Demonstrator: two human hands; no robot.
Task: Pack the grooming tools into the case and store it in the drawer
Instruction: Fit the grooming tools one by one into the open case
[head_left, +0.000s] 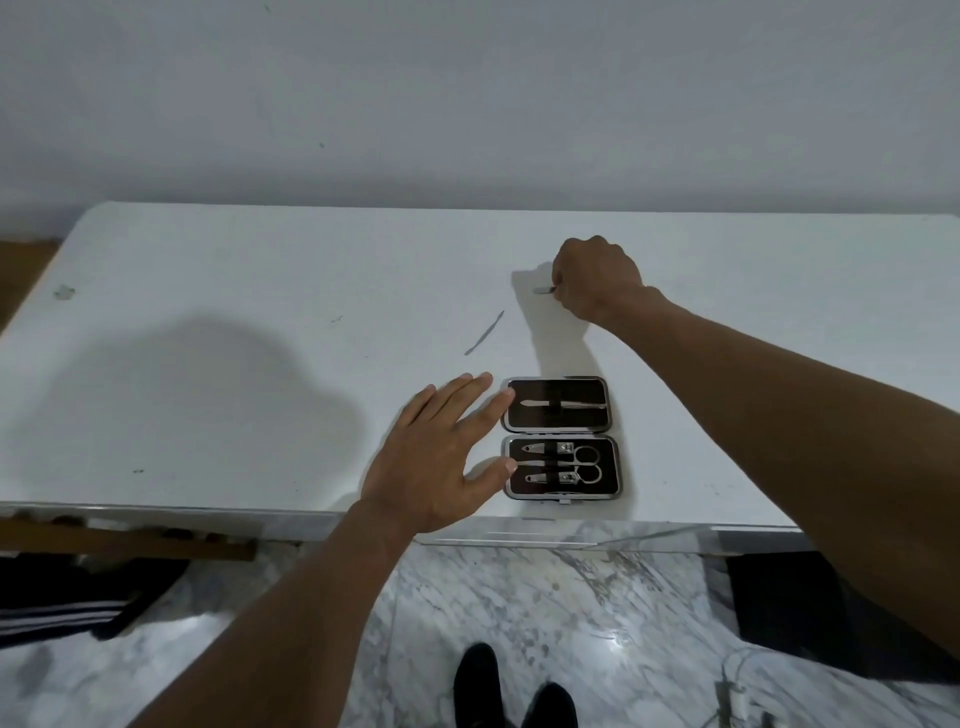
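Tool (544, 290) in R hand (597, 280) grip.

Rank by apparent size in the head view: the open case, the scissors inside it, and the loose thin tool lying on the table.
1. Open case, clearly largest.
2. Scissors in the case's near half.
3. Loose thin tool on the table.

The scissors and the thin tool look close in length; the tool lies farther away, so their order is unsure.
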